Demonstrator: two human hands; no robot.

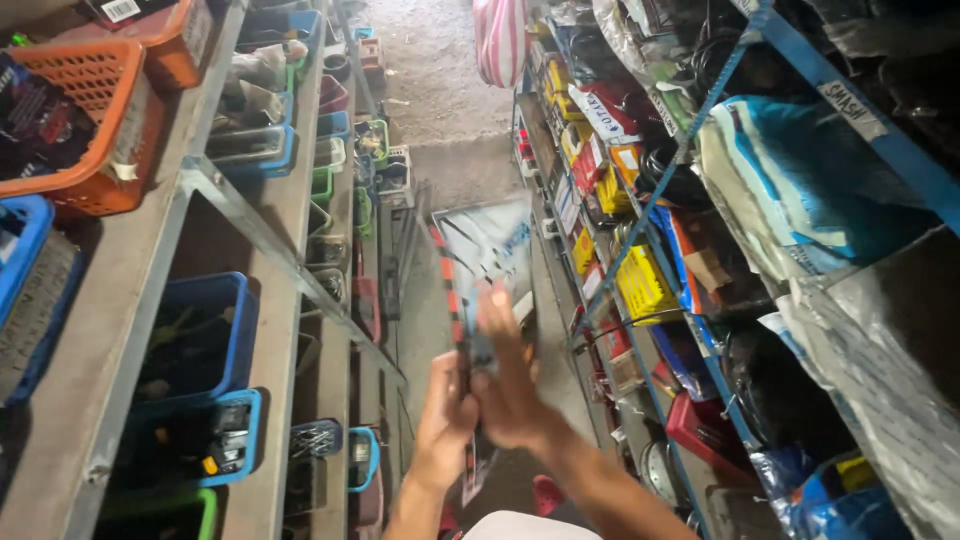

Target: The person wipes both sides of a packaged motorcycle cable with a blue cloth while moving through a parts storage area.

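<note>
Glossy plastic packet; orange plastic basket; grey metal shelving.

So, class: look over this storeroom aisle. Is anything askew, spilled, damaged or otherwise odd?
Nothing is clearly spilled or broken. The left hand and right hand hold a flat packet with a red-striped edge, blurred by motion. On the right shelves, plastic-wrapped goods bulge past the rail, untidy rather than damaged.

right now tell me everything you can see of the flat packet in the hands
The packet is a flat, glossy, plastic-looking rectangle, greyish with blue marks and a red-and-black striped left edge. It is motion-blurred, so finer detail cannot be told. It is held upright and slightly tilted in the aisle between the shelves, gripped at its lower part by the left hand and right hand.
</note>
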